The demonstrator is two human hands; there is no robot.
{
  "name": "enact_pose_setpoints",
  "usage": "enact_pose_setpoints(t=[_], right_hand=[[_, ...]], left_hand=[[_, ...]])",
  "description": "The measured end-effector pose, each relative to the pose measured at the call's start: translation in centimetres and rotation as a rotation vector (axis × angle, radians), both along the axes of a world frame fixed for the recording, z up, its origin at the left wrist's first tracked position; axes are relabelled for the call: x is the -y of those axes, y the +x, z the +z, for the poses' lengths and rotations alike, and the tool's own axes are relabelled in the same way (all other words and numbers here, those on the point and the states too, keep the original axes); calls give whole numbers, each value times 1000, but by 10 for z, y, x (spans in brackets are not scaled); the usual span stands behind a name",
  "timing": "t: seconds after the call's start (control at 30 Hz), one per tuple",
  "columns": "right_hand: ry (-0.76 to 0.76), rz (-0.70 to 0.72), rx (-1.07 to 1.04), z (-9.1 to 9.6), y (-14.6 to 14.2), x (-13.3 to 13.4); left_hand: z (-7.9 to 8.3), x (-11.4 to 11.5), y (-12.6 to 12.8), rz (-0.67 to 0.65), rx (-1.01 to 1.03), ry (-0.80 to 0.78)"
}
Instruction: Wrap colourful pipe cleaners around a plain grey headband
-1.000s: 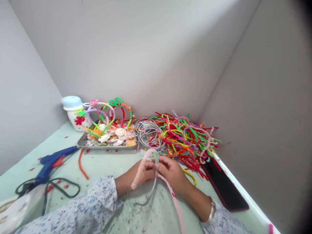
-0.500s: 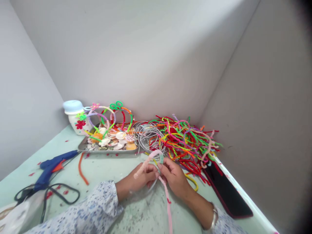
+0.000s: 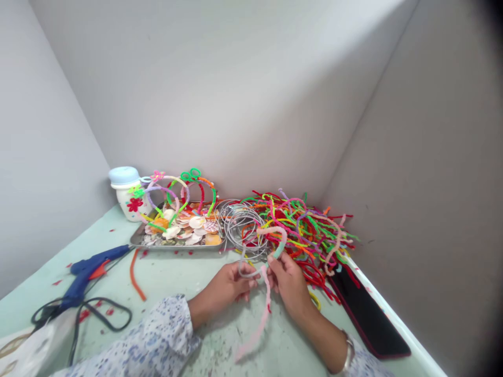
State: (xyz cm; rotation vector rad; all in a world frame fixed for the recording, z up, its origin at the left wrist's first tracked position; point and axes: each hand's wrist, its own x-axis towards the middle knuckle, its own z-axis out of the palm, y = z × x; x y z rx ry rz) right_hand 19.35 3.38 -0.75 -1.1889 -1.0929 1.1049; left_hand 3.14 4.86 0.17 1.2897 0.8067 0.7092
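Between my hands is a thin grey wire hoop point(image 3: 251, 275), partly wrapped in pipe cleaner. A pale pink and mint section point(image 3: 283, 238) curves up above my right hand point(image 3: 290, 288), whose thumb and fingers pinch it at the mint end. From the wire hangs a loose pink pipe cleaner point(image 3: 264, 319) with a small red bit on it; its lower end is blurred. My left hand point(image 3: 228, 285) has its fingers closed at the bare wire, left of the pink strand; the exact grip point is partly hidden.
Behind are a metal tray point(image 3: 176, 246) of shells with finished hoops, a white jar point(image 3: 129, 199), coiled wire point(image 3: 243, 225) and heaped pipe cleaners point(image 3: 310, 230). A blue glue gun point(image 3: 84, 269) with cord and an orange pipe cleaner point(image 3: 135, 277) lie left. A black flat case point(image 3: 369, 309) lies right.
My right hand has turned the hoop, so the pink and mint section now arcs to the right. The loose pink strand's end has swung left. My hands are slightly farther apart.
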Motion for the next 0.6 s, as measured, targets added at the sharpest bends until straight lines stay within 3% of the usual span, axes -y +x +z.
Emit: enact_pose_setpoints(t=[0.13, 0.37, 0.6], right_hand=[[-32, -14, 23, 0, -2, 1], [-32, 134, 12, -6, -8, 3], [-18, 148, 22, -11, -6, 2]], left_hand=[[-1, 2, 2, 77, 1, 46], [-2, 1, 5, 133, -22, 38], [-6, -2, 5, 75, -73, 31]])
